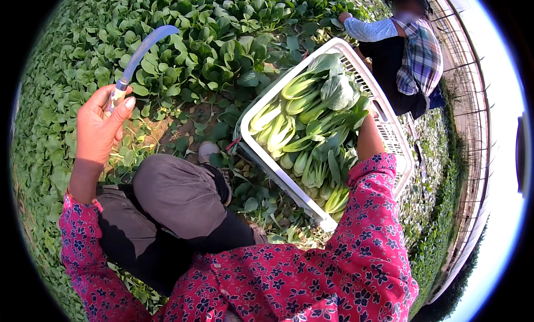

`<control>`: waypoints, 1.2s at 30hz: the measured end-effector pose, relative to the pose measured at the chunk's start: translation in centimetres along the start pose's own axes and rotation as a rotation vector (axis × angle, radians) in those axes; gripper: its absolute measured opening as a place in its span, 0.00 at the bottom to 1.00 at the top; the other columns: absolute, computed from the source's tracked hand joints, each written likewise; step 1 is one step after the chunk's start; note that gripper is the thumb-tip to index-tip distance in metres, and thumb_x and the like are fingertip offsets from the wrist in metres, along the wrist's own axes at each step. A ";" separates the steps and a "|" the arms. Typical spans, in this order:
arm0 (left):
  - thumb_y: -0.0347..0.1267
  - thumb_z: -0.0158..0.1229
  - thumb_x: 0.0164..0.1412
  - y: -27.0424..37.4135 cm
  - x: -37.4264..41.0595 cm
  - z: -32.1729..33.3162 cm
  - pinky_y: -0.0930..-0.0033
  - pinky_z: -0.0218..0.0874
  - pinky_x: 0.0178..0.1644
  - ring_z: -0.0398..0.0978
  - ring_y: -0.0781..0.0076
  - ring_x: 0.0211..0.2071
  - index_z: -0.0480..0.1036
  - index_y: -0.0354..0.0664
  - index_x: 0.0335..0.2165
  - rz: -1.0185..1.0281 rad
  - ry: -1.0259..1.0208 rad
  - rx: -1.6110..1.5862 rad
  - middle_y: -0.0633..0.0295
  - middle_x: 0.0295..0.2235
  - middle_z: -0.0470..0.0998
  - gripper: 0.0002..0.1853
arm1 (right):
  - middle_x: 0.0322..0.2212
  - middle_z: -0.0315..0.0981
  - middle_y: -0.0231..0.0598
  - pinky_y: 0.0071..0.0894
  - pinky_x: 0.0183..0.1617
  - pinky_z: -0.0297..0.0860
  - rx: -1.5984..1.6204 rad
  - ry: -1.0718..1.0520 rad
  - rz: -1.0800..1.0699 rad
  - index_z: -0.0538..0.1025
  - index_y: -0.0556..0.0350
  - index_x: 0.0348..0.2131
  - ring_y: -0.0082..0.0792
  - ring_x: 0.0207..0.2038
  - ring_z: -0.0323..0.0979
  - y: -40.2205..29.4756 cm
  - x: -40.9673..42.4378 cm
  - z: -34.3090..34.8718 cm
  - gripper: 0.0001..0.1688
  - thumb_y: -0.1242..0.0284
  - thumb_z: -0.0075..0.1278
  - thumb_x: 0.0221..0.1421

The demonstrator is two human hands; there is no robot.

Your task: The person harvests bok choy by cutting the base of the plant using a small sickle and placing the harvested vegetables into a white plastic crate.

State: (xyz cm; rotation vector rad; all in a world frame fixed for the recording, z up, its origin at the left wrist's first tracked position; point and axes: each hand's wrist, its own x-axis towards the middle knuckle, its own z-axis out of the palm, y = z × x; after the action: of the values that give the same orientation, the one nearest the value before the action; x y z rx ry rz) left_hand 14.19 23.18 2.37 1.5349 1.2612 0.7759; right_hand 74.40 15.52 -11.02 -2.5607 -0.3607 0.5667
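My left hand grips the short handle of a curved sickle, its blade pointing up over the leaves. To my right a white slatted plastic crate holds many heads of bok choy, laid with pale stems towards me on the left and leaves to the right. My right hand reaches into the crate along its right wall, at the leafy ends. Leaves cover most of its fingers, so whether it grasps a head is hidden.
Growing leafy greens fill the bed ahead and to the left. A co-worker in a plaid top crouches beyond the crate, one hand at the plants. My bent knee is close to the crate's left side. Cut leaves litter the strip at right.
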 end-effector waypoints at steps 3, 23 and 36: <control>0.35 0.61 0.57 0.6 -0.7 -1.1 0.86 0.48 0.16 0.58 0.92 0.15 0.72 0.37 0.42 0.025 0.051 0.030 0.71 0.23 0.70 0.17 | 0.64 0.42 0.41 0.54 0.66 0.36 0.063 -0.004 -0.022 0.55 0.51 0.61 0.44 0.65 0.39 1.1 -0.9 -2.8 0.39 0.47 0.23 0.62; 0.38 0.60 0.57 -2.1 -0.5 -3.2 0.87 0.48 0.15 0.57 0.92 0.13 0.72 0.40 0.43 -0.018 -0.007 0.137 0.74 0.21 0.68 0.17 | 0.64 0.40 0.47 0.62 0.64 0.41 -0.571 0.128 -0.086 0.51 0.54 0.62 0.55 0.64 0.43 10.7 -2.2 4.1 0.41 0.50 0.34 0.58; 0.37 0.61 0.57 -9.5 -8.4 -15.7 0.85 0.48 0.17 0.60 0.90 0.16 0.73 0.38 0.38 0.278 0.648 -0.357 0.70 0.24 0.72 0.15 | 0.57 0.59 0.46 0.46 0.59 0.57 -0.936 0.201 -0.361 0.63 0.53 0.58 0.42 0.58 0.58 3.5 -1.9 -2.2 0.30 0.62 0.42 0.58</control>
State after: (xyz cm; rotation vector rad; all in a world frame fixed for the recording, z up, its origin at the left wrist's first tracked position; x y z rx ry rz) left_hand -5.46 19.47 -0.52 1.2101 1.2686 1.6808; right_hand 74.23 11.00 -10.40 -3.2391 -1.2140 -0.0365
